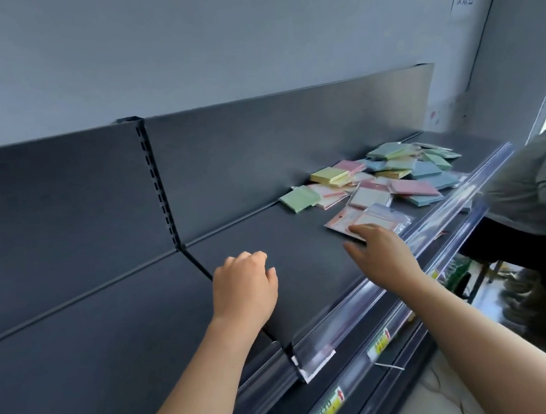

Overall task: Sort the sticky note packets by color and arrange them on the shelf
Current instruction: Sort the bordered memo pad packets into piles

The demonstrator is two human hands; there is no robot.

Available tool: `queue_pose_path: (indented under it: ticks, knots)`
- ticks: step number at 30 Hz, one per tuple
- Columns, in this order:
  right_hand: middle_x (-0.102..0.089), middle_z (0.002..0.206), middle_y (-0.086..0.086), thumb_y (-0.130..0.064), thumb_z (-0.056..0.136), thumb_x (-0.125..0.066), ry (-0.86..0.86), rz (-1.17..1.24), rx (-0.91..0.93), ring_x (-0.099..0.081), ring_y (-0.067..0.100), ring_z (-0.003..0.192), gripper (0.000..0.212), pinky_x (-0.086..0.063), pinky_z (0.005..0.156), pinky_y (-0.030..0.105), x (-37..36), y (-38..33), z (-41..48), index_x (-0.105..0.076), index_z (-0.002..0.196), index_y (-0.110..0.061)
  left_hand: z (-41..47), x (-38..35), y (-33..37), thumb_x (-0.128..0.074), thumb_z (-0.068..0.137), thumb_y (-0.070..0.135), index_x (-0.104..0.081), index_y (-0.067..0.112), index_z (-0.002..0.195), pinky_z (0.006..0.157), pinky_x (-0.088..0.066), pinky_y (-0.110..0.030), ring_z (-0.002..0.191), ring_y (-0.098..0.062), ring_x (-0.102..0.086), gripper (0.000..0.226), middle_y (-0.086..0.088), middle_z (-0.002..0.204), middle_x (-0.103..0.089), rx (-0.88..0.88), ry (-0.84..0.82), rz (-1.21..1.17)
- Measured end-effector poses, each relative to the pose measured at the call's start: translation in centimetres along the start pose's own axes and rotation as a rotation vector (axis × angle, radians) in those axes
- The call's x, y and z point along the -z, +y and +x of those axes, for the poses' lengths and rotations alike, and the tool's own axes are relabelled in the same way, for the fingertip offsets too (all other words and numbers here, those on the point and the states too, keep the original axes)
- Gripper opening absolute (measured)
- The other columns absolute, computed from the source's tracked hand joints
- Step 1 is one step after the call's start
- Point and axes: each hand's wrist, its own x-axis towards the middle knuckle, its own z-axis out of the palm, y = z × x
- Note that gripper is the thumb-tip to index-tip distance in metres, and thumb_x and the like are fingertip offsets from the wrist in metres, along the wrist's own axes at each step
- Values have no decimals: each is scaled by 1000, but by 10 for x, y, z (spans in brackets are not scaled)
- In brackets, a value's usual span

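The sticky note packets [395, 174] are lying in a loose, mixed heap of green, yellow, pink and blue on the dark shelf [288, 256], right of the frame's centre. The right hand [384, 255] is reaching toward the heap with fingers stretched out, its tips touching the nearest packet [369, 219], a pink-orange one in a clear wrapper, without closing on it. The left hand [244, 289] is hovering over bare shelf at the centre, loosely curled and grasping nothing.

The packets are looking light, flat and fairly stiff. The glossy wrappers are probably making them slippery, so they are likely to slide over one another when nudged. A pinch across opposite edges, thumb on top and fingers beneath, is seeming the safest hold. The nearest one is lying just beside the clear price rail [438, 221] at the shelf's front, so dragging it inward first is looking wise. A second person [543, 180] is sitting at the right edge.
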Motion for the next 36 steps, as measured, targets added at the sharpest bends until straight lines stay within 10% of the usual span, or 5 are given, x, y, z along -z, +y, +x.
queue_pose_path:
  ticks: [10,16,26,36]
  knots:
    - [-60,86,0,-40,87,-58,-216,-12,52,-55,22,86,29,-41,71,32,7,95,73,-55,74,-14,58,-51,84,-43,97,47,-53,13,124,89,-43,-36,114,-26,-50,44,-4,121,-58,187,-136,-69]
    - [-56,135,-3,-30,92,-60,-357,229,201,-50,15,124,38,-36,100,23,6,98,74,-61,127,-16,82,-70,112,-51,78,75,-43,19,132,94,-42,-40,123,-29,-43,79,-4,135,-50,271,-249,-11]
    - [-47,137,11,-68,69,-66,-301,-6,43,-44,32,125,93,-37,105,44,-3,121,106,-36,142,-19,79,-69,111,-58,62,84,-34,15,144,102,-34,-38,130,-26,-33,109,-1,147,-32,404,-323,-31]
    - [-52,130,0,-19,65,-87,-252,641,58,-56,17,111,96,-50,94,34,-4,89,101,-30,142,-24,58,-47,104,-89,58,45,-23,20,107,77,-46,-36,95,-22,-54,86,4,104,-50,582,-83,-489]
